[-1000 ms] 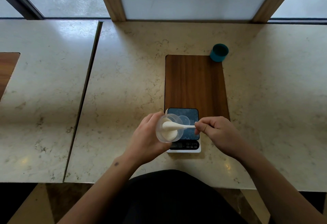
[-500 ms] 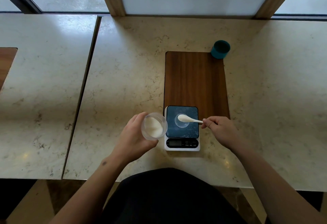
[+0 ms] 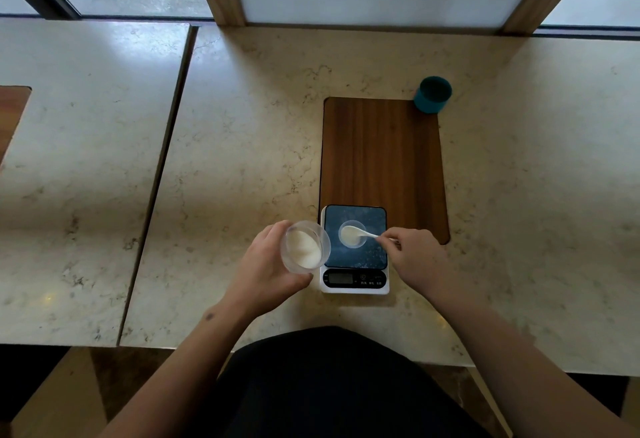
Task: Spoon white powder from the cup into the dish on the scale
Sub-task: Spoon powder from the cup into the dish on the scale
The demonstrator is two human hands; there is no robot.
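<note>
My left hand holds a clear plastic cup of white powder, tilted toward me, just left of the scale. A small white scale with a dark glass top sits at the near end of the board. On it rests a small clear dish with white powder in it. My right hand pinches the handle of a white spoon, whose bowl lies over the dish.
A dark wooden board lies on the marble counter beyond the scale. A teal cup stands at the board's far right corner. A seam splits the counter on the left. Window frames rise behind.
The spoon left the cup and moved right to the dish on the scale; powder now lies in the dish. My left hand drew the cup away to the left.
</note>
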